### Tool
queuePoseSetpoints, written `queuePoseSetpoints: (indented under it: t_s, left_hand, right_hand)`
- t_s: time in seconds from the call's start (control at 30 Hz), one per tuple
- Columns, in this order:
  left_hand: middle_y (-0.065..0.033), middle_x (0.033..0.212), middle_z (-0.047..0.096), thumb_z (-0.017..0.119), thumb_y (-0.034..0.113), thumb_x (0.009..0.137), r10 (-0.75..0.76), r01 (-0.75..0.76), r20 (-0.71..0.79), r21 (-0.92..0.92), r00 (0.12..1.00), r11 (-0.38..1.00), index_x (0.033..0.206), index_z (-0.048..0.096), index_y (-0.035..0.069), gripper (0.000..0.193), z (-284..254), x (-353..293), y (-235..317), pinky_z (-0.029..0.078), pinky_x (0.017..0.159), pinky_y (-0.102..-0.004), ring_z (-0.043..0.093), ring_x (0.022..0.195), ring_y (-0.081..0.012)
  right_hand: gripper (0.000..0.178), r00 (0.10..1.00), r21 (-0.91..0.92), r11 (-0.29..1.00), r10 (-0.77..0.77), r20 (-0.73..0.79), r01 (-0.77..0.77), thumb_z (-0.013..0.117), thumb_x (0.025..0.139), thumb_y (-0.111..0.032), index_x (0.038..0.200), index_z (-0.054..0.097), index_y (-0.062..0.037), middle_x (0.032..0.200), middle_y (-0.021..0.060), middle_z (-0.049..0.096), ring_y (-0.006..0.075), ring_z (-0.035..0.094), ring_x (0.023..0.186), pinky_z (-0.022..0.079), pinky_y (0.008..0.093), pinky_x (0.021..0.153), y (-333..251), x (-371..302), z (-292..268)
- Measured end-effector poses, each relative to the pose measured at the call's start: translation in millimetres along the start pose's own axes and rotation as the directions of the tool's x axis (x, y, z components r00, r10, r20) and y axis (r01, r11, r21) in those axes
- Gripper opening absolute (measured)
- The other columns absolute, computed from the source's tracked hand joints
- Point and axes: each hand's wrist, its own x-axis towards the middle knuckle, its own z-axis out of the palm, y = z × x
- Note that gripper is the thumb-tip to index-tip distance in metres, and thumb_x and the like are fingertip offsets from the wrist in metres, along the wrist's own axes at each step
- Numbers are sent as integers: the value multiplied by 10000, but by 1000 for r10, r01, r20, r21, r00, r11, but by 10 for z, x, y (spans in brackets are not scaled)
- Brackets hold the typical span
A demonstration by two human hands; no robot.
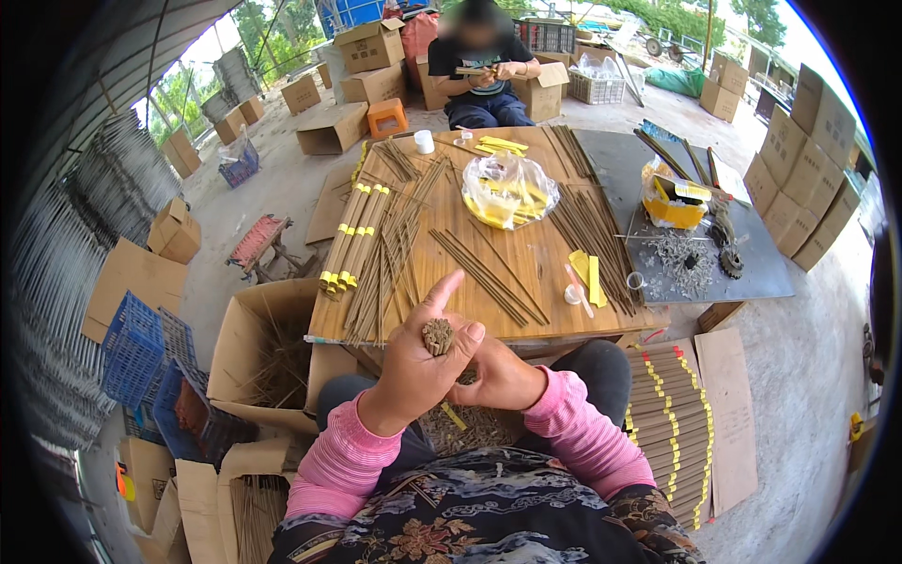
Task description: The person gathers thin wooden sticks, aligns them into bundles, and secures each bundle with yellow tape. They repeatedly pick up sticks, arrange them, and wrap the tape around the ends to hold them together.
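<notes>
Your left hand (402,367) is closing around a tight bundle of thin brown sticks (437,336), its round end facing up at you; the index finger is pointing out past it, toward the far side. Your right hand (507,374) is curling in just beside it from the right; its fingertips are hiding, so you cannot tell how firmly they are gripping.

Near left, an open brown cardboard box (225,367) is holding loose sticks. Near right, rows of brown bundles with yellow bands (672,423) are lying on the floor beside your knee.

Just beyond your hands, the near edge of a brown wooden table (550,268) is running across. On it, loose sticks (484,282) are lying ahead of you, yellow-banded bundles (355,235) are resting at the left, and a clear plastic bag of yellow strips (510,193) is sitting farther back. Wood is showing between them. A dark grey tabletop (761,273) is adjoining on the right, with grey concrete floor (799,376) stretching past it. At the far edge, a co-worker (481,70) is sitting, holding sticks.
</notes>
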Motion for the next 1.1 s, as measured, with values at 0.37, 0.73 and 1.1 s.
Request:
queuePoseSetpoints:
  t_s: [0.37,0.73,1.1]
  left_hand:
    - [-176,658,576,575,126,769,17,-122,245,423,969,898,1334,178,-41,710,171,-13,51,458,503,-385,584,557,-335]
    - [-1,759,507,481,124,828,-476,753,679,-176,559,634,1107,448,-5,309,135,-19,79,395,548,-225,450,618,-65]
    - [-44,756,483,402,275,941,-497,850,701,-323,510,416,1009,457,20,269,31,-184,-36,368,536,-197,408,578,-73]
  right_hand:
    - [273,975,-492,869,-148,-166,48,649,783,-221,903,536,-3,633,76,533,171,536,520,422,257,488,-394,-59,-336]
    - [191,946,-77,979,158,-282,-186,540,872,-156,767,508,1,600,89,581,163,590,515,444,255,461,-267,-304,-358]
    - [180,818,439,716,568,86,-543,548,880,-164,895,508,11,690,9,545,48,502,594,397,190,500,-100,-305,-453]
